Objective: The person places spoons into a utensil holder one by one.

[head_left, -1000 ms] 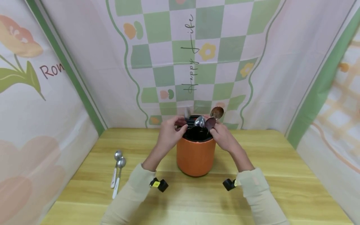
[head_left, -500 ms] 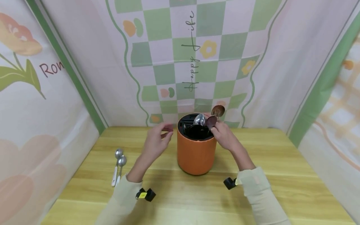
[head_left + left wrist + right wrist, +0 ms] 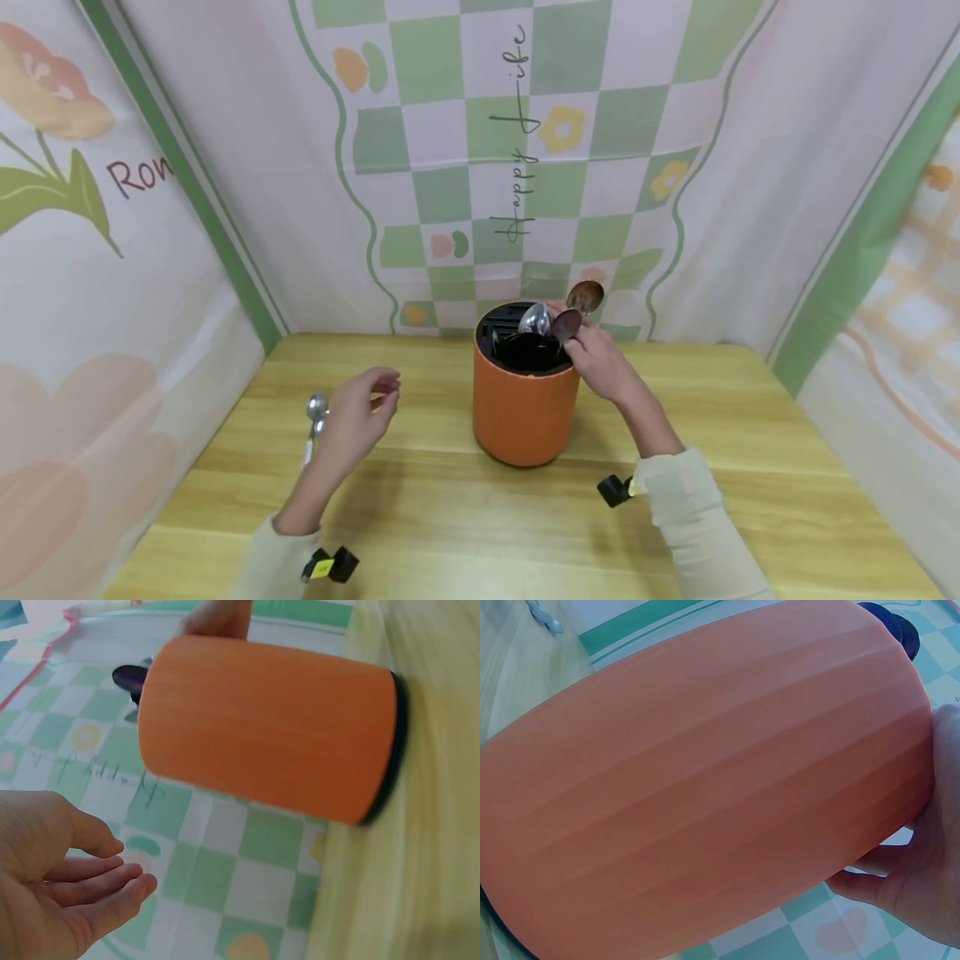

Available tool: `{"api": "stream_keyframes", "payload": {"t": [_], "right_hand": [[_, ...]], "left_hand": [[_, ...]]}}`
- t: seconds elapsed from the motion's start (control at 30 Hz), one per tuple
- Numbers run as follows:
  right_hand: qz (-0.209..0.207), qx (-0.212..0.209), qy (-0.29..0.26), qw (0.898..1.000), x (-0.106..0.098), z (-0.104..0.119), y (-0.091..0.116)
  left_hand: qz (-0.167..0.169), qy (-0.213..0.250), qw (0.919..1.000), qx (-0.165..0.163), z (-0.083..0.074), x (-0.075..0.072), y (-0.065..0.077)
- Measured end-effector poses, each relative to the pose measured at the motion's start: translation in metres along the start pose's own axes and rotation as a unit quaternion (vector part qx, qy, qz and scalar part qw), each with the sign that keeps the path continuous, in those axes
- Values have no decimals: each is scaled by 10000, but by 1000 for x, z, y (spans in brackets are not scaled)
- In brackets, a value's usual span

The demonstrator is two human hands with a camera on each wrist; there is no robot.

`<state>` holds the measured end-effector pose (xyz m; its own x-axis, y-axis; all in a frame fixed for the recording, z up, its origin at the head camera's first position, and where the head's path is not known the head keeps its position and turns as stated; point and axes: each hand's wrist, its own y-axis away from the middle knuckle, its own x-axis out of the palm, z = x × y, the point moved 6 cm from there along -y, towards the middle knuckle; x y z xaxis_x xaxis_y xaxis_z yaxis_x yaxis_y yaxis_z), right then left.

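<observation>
An orange utensil holder (image 3: pixel 525 417) with a black top insert stands upright on the table. Several spoons rise from it: a silver spoon (image 3: pixel 536 319) and dark brownish spoons (image 3: pixel 586 295) at its right side. My right hand (image 3: pixel 600 362) grips the holder at its upper right rim, its fingers bent against the wall in the right wrist view; some fingertips are hidden. To the left, my left hand (image 3: pixel 358 421) hovers over the table, fingers loosely bent and holding nothing. Partly behind it lie two silver spoons (image 3: pixel 317 406) with white handles, mostly covered by the hand and forearm.
The wooden table (image 3: pixel 480 533) ends at the back against a green-and-white checked cloth (image 3: pixel 495 192). Printed cloth also hangs on the left (image 3: pixel 60 333) and right sides. A small black camera is strapped to each wrist.
My left hand has left the holder's rim and moved left and toward me, now near the two spoons on the table. My right hand stays on the holder.
</observation>
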<state>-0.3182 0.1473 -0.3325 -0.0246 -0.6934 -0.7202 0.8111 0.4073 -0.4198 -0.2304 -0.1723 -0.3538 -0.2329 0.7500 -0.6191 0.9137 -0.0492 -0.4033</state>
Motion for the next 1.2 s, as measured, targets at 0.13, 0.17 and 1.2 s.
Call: {"api": "stream_keyframes", "payload": {"t": [0.13, 0.17, 1.2], "right_hand": [[-18, -42, -6, 10000, 0, 0, 0], [-13, -55, -5, 10000, 0, 0, 0], [-54, -131, 28, 9999, -1, 2, 2]], "left_hand": [[-45, -299, 9992, -247, 23, -7, 11], [-43, -359, 9989, -300, 28, -8, 14], [503, -2082, 9708, -1084, 114, -21, 68]]}}
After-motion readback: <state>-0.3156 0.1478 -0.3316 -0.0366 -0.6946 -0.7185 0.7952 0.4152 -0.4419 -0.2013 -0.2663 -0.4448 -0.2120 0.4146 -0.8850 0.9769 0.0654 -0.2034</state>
